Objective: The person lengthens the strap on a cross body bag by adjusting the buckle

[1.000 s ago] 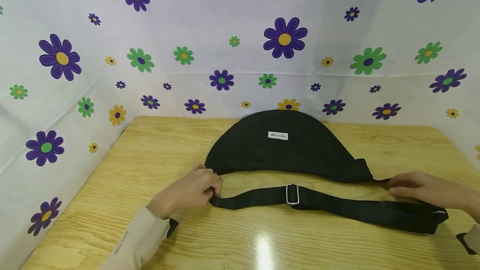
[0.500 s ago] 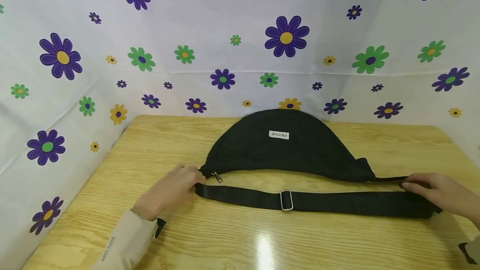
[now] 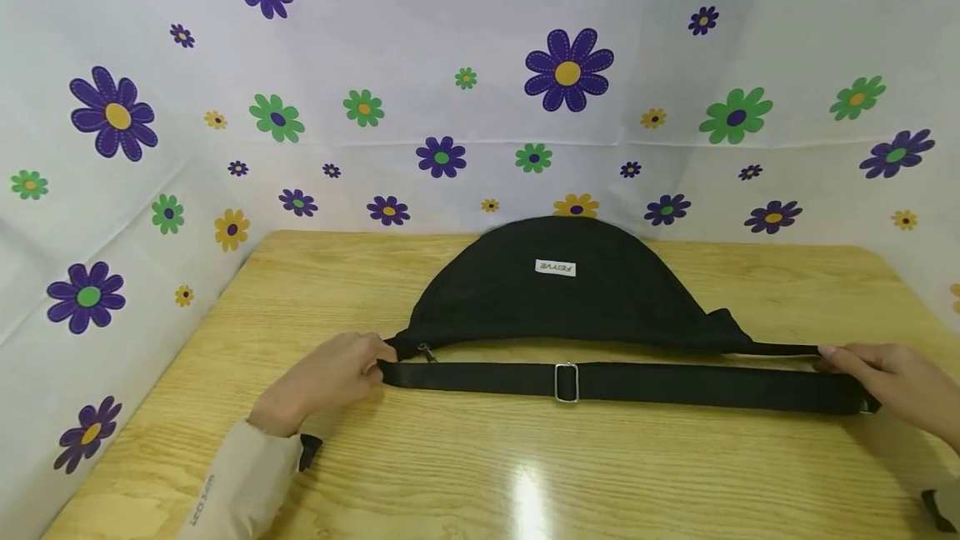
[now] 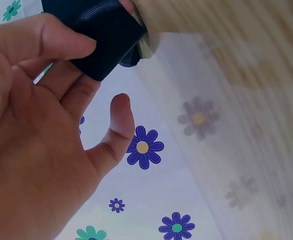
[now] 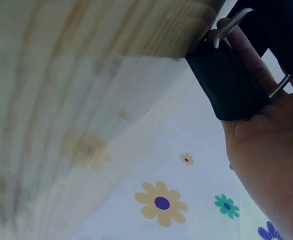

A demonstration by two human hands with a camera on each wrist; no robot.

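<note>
A black half-moon waist bag (image 3: 555, 307) with a small white label lies on the table. Along its straight side runs its black strap (image 3: 480, 377), stretched nearly straight, with a silver slide buckle (image 3: 567, 382) near the middle. My left hand (image 3: 322, 377) pinches the strap's left bend beside the bag's corner and zipper pull (image 3: 426, 352); the left wrist view shows thumb and fingers on the webbing (image 4: 104, 42). At the far right, my right hand (image 3: 900, 386) grips the other bend. In the right wrist view, a metal ring (image 5: 234, 26) shows by the folded strap; some fingertips are hidden.
The wooden table (image 3: 420, 473) extends in front of the strap and to both sides. A white flower-printed cloth (image 3: 450, 40) hangs behind the table and along its left and right sides, close to the bag's curved edge.
My left hand has moved left, uncovering the zipper pull, and my right hand slightly right. The strap, sagging and twisted before, is now straighter and lies closer to the bag.
</note>
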